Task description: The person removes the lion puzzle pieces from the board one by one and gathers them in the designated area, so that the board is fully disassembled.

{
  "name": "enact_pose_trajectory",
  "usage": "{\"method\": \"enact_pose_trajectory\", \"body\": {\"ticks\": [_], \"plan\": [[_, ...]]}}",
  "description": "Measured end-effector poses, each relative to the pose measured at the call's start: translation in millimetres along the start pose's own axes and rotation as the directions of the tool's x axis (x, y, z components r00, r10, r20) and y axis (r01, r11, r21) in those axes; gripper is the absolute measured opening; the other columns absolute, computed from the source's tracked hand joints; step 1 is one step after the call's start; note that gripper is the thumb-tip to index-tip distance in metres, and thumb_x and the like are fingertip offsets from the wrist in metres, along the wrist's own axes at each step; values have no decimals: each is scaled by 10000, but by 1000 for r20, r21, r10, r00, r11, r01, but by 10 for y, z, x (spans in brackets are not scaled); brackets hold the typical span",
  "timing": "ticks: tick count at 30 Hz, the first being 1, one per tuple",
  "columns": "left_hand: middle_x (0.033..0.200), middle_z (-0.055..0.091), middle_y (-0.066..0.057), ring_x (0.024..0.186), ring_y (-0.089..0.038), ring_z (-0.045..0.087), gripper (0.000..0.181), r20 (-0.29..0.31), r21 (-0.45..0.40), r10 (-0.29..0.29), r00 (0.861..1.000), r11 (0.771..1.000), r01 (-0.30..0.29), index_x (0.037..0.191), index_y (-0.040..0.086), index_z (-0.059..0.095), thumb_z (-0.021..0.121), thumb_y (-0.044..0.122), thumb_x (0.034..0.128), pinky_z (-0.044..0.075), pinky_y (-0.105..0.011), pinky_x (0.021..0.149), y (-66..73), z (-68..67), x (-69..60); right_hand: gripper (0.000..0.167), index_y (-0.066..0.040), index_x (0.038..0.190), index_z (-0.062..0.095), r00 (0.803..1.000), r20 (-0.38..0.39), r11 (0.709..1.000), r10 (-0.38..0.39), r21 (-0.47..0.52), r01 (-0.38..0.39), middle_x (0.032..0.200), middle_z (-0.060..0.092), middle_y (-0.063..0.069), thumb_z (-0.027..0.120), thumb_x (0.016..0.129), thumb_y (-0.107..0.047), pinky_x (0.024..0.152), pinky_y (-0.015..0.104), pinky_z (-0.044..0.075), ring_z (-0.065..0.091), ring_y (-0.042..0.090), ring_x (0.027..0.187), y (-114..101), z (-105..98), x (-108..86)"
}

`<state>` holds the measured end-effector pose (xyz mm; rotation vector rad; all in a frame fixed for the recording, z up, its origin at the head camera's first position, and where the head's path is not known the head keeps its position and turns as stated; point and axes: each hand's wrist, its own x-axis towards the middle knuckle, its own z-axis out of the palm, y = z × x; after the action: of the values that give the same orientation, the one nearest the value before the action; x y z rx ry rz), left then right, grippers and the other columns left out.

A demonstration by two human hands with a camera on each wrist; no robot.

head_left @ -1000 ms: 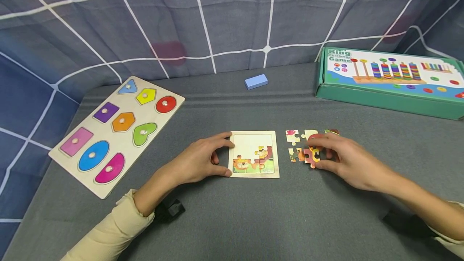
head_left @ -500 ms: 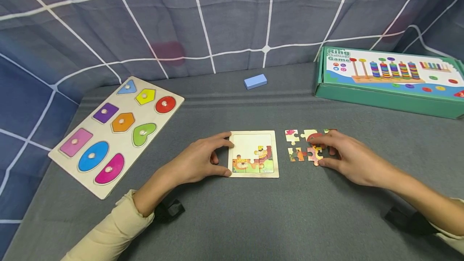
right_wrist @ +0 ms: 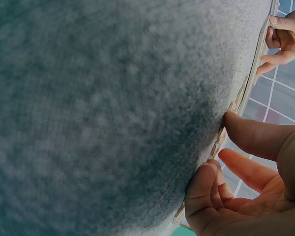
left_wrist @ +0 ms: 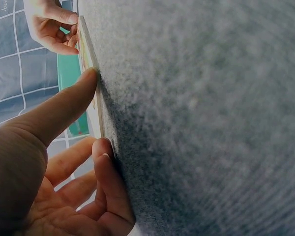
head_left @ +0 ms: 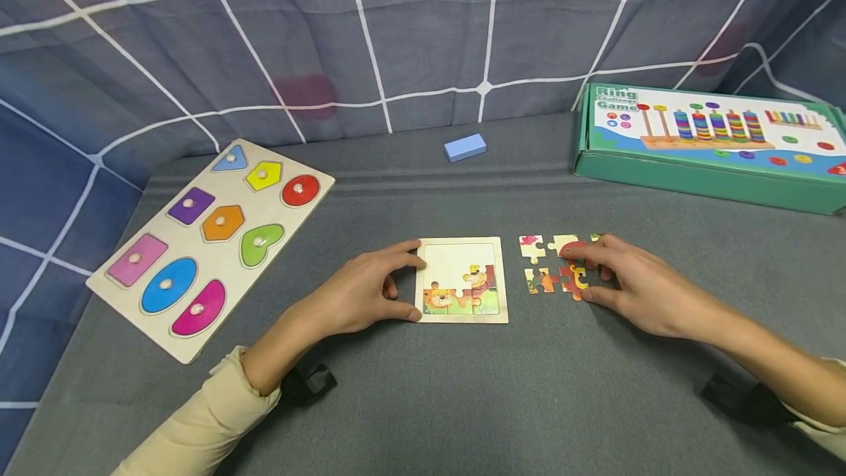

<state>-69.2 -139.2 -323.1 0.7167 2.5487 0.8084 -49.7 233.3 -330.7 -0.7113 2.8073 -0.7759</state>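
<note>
In the head view, a square wooden puzzle board (head_left: 456,254) lies flat, with several animal-picture pieces fitted along its bottom and right side. My left hand (head_left: 360,292) holds its left edge, thumb near the lower corner and index finger near the upper one. To the right of the board, my right hand (head_left: 644,289) pinches a red and yellow jigsaw piece (head_left: 572,279) on the table. Close by lie a pink-flowered piece (head_left: 531,248), an orange and green piece (head_left: 542,281) and a cream and red piece (head_left: 563,242). The right fingers partly hide other pieces.
A wooden shape board (head_left: 155,244) with knobbed coloured shapes lies at the left. The blue block (head_left: 465,148) sits near the back curtain (head_left: 429,28). At the back right is a green ring game box (head_left: 710,186). All rest on a grey cloth (head_left: 423,395).
The red and yellow piece has shifted slightly up and right and turned a little under my right fingers. My left hand still holds the puzzle board's edge.
</note>
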Motion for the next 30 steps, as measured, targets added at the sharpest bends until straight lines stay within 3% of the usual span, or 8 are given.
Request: {"method": "enact_pose_trajectory", "body": {"ticks": [7, 18, 25, 30], "plan": [[1537, 390, -72, 690, -35, 549, 626, -1, -5, 5, 1000, 1000, -5, 1318, 80, 605, 869, 229, 770, 446, -298, 754, -9, 1, -4, 520, -127, 1303, 626, 1000, -4, 1000, 0, 18, 0, 942, 492, -18, 798, 818, -51, 632, 286, 357, 446, 136, 815, -3, -4, -1], [1538, 390, -73, 686, -35, 545, 628, -3, 7, 2, 1000, 1000, -2, 1318, 78, 604, 868, 239, 771, 444, -299, 751, -7, 3, -4, 531, -110, 1249, 666, 994, -70, 996, -87, 8, 88, 942, 507, -66, 795, 762, 60, 638, 254, 373, 449, 63, 802, 26, 20, 0], [1536, 392, -77, 686, -35, 544, 627, -7, 5, 4, 1000, 1000, -4, 1313, 77, 607, 872, 234, 767, 442, -304, 762, -8, 5, -5, 488, -117, 1244, 672, 996, -65, 998, -68, 15, 69, 915, 496, -60, 788, 792, 25, 623, 256, 361, 445, 76, 790, 22, 8, 4], [1531, 399, -77, 677, -41, 541, 631, -8, 1, 5, 1000, 1000, -5, 1310, 74, 609, 877, 230, 760, 442, -295, 737, -11, 8, -4, 374, -138, 1202, 693, 992, -103, 997, -71, 20, 74, 893, 502, -65, 782, 844, -79, 598, 244, 355, 446, 72, 770, -31, 6, 27]]}}
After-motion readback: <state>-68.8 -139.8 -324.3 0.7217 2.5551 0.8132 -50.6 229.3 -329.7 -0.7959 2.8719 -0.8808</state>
